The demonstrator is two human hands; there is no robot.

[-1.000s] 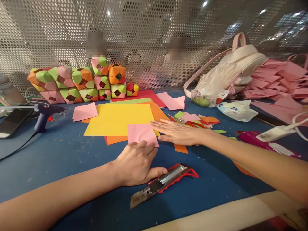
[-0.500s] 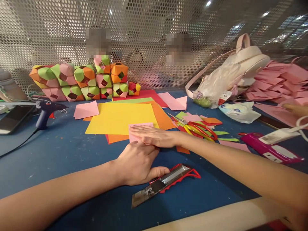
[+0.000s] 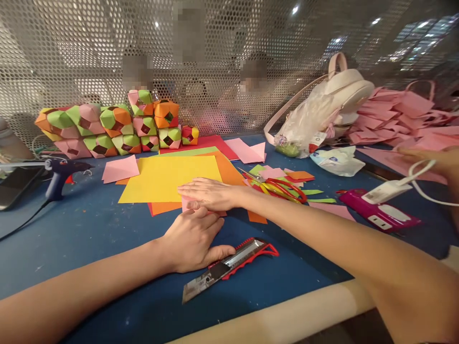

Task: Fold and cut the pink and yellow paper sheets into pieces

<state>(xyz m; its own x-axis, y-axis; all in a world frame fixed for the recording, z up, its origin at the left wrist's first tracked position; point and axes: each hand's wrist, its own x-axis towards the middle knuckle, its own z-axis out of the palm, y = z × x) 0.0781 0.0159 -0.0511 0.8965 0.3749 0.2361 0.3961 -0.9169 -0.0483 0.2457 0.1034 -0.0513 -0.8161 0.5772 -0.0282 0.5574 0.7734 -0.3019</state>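
A small pink sheet of paper (image 3: 184, 204) lies under my hands at the front edge of a yellow sheet (image 3: 161, 177). My right hand (image 3: 206, 193) rests flat on it, fingers stretched out to the left and covering most of it. Just in front, my left hand (image 3: 191, 239) bears down at the sheet's near edge with its fingers bent together, its thumb held apart. The left thumb reaches the red-edged utility knife (image 3: 229, 265), which lies on the blue table with its blade out toward the lower left.
Folded paper blocks (image 3: 125, 126) are stacked before a perforated metal screen. At left is a hot glue gun (image 3: 57, 177). Scissors (image 3: 283, 188) lie on paper scraps to the right, near a purple power strip (image 3: 380, 210). Another person's hand (image 3: 423, 155) is at far right by pink papers.
My right hand has slid slightly toward the far left over the pink paper, covering more of its far edge. The whole view has shifted a little; the utility knife remains beside my left thumb.
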